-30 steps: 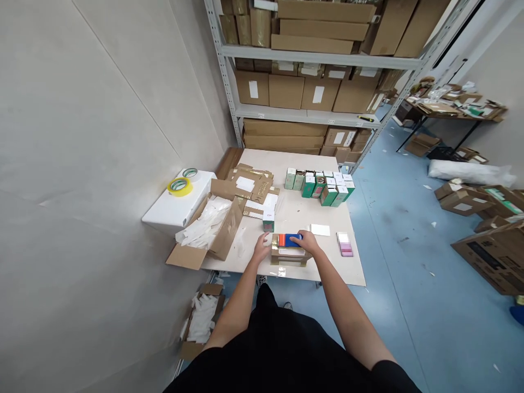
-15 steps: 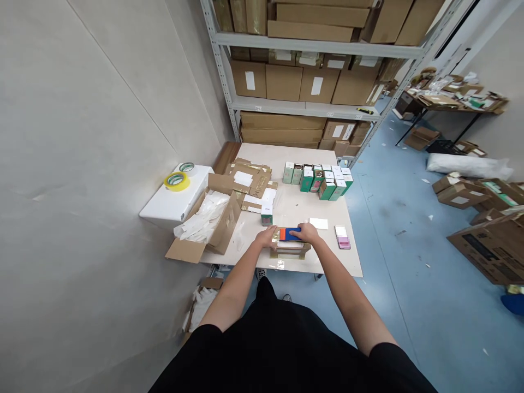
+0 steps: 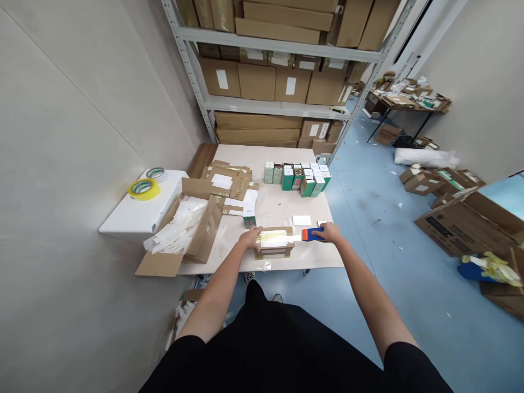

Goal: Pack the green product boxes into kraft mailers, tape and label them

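A small brown cardboard box (image 3: 275,243) with a shiny taped top lies near the front edge of the white table (image 3: 282,210). My left hand (image 3: 250,238) rests against its left end, fingers curled on it. My right hand (image 3: 331,232) is to the right of the box, closed on a blue and orange tool (image 3: 311,234) that looks like a tape dispenser. A small green and white carton (image 3: 249,216) stands just behind my left hand.
A cluster of green and white cartons (image 3: 298,177) stands at the table's back. Flattened cardboard (image 3: 227,182) and an open box of white bags (image 3: 186,229) lie left. Tape rolls (image 3: 143,188) sit on a white cabinet. Shelving with cartons (image 3: 270,82) behind; boxes litter the blue floor.
My right hand has drawn the blue and orange tool off the box top toward the right. My left hand stayed at the box's left end. The camera swung right.
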Available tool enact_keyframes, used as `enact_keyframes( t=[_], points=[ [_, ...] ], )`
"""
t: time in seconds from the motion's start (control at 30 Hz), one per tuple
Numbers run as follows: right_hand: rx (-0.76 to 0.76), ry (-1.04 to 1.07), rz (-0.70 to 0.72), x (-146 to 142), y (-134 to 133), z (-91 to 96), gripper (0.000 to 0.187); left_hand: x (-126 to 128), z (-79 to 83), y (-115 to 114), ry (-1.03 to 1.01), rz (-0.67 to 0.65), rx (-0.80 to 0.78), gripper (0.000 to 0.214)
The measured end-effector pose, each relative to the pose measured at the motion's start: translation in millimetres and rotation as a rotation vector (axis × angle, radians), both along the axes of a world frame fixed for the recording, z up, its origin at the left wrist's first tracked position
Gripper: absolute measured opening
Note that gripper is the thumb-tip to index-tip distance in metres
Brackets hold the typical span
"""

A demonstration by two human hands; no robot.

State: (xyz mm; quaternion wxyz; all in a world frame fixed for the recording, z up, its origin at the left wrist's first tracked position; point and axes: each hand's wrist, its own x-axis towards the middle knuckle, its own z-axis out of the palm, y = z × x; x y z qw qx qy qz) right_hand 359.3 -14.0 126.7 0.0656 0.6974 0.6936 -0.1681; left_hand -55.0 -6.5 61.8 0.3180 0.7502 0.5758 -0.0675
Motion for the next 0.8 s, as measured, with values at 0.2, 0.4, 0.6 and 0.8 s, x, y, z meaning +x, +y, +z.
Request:
enact_keyframes(
  t=[0.2, 0.4, 0.6, 0.8],
  points=[
    [-0.033, -0.042, -0.050, -5, 2, -9.0, 0.046, 0, -6.9, 0, -0.063, 0.041, 0.005, 0.130],
    [-0.015, -0.062, -0.063, -51, 2, -28.6, 0.043, 2, -11.5, -1, -0.077, 0.066, -0.005, 0.131],
    [-0.011, -0.023, -0.213, -70, -36, -74.7, 0.031, 16, 1.6, -6, -0.019, 0.062, -0.039, 0.129],
    [0.100, 0.090, -0.535, -49, -76, -121.7, 0.035, 16, 1.6, -3, -0.007, 0.063, -0.055, 0.125]
  ],
)
